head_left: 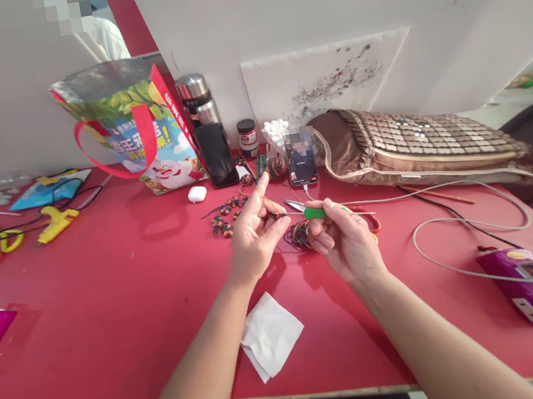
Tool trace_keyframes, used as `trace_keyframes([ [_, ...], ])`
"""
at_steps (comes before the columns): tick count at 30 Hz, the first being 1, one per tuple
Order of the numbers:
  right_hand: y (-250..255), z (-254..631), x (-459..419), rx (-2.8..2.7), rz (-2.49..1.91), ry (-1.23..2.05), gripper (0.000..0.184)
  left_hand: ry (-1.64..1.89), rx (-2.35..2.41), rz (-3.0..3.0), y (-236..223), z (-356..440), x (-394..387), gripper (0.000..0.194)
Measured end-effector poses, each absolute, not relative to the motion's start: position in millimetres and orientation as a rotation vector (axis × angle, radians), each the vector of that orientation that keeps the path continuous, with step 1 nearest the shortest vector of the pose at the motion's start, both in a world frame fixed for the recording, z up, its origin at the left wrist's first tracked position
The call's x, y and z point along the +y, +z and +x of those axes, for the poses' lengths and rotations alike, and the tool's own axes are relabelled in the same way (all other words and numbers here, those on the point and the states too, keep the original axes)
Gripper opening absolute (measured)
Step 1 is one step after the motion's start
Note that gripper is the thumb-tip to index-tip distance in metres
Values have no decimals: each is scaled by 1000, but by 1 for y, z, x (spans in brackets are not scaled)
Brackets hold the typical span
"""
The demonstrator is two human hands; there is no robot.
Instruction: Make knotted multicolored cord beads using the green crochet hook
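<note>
My left hand point(254, 235) pinches a small dark piece of yarn work point(278, 216) between thumb and fingers, its index finger raised. An orange strand runs up over those fingers. In my right hand point(347, 234) are green-handled thread snips point(316, 212), their pointed metal blades aimed left, close by the yarn piece. A thin rod point(364, 213) sticks out to the right of the same hand; its kind is unclear. Beneath the hands lies a tangle of multicoloured yarn point(297, 237). Several knotted multicoloured yarn pieces point(224, 223) rest just beyond my left hand.
On the red table point(174, 322) lie a white tissue point(273, 333), a yellow glue gun point(56, 223) and scissors point(10, 240). Behind stand a shopping bag point(134, 133), a thermos point(200, 99), a dark phone point(217, 155) and a lit phone point(301, 160). A cable point(426, 251) loops right, near a brown bag point(418, 135).
</note>
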State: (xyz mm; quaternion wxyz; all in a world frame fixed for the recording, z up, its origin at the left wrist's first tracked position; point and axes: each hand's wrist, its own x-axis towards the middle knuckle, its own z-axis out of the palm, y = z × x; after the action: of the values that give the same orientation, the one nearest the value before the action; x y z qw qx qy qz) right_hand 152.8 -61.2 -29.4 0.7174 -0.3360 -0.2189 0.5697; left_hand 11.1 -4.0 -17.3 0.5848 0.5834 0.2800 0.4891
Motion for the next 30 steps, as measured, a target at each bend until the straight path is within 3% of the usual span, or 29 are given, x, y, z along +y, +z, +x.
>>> trace_keyframes([
  [17, -28, 153, -58, -374, -656, 1309, 20, 1141, 678, 1235, -23, 16, -6, 54],
  [30, -25, 155, -60, -465, -680, 1299, 20, 1168, 626, 1236, -22, 13, -6, 64],
])
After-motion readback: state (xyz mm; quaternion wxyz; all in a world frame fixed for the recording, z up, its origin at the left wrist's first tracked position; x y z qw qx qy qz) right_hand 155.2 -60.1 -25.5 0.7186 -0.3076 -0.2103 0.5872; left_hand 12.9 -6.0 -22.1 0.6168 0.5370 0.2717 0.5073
